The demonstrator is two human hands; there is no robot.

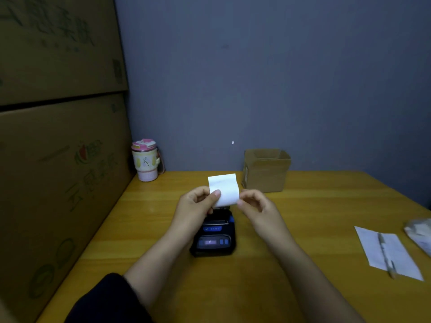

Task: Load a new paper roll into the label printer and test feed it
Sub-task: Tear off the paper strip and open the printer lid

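Note:
A small black label printer (214, 238) with blue buttons and a small display sits on the yellow wooden table (303, 217), in the middle. A strip of white paper (225, 188) rises from the printer's top slot. My left hand (198, 203) pinches the strip's left edge with thumb and fingers. My right hand (253, 203) pinches its lower right edge. The paper stands upright above the printer, between both hands. The roll itself is hidden inside the printer.
A small open cardboard box (265, 170) stands behind the printer. A pink and white cup (145, 160) sits at the back left. Large cartons (58, 159) wall the left side. A white sheet (389, 252) with a pen (386, 256) lies at the right, beside a plastic bag (419, 231).

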